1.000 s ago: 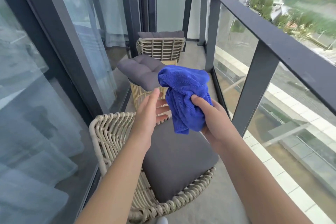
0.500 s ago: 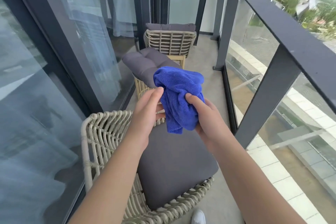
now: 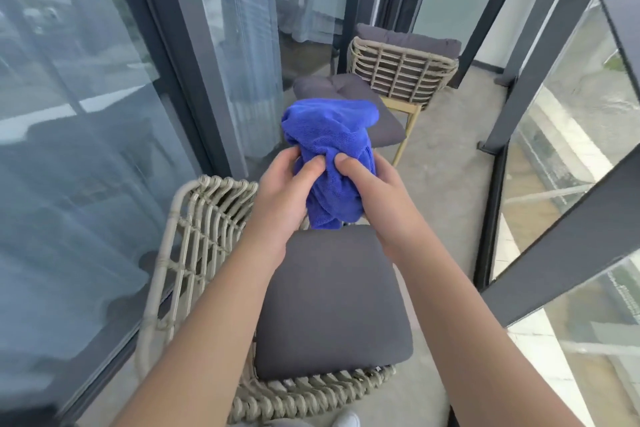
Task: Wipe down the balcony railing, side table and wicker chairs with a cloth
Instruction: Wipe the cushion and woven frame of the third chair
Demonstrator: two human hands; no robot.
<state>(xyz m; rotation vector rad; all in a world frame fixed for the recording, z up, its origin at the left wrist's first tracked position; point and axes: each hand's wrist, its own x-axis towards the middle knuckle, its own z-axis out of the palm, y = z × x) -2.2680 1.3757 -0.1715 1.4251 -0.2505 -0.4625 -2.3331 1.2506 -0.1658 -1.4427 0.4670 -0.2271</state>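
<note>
Now we bunch the crumpled blue microfibre cloth (image 3: 329, 156) in both hands, left hand (image 3: 282, 191) and right hand (image 3: 375, 194) gripping it above the near wicker chair's (image 3: 204, 218) grey cushion; wiping seems not yet begun, and next calls for pressing it onto a surface.

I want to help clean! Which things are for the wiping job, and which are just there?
For the job: cloth, held by left hand and right hand; near chair; far chair; railing.
Just there: cushions, glass door, curtain.
</note>
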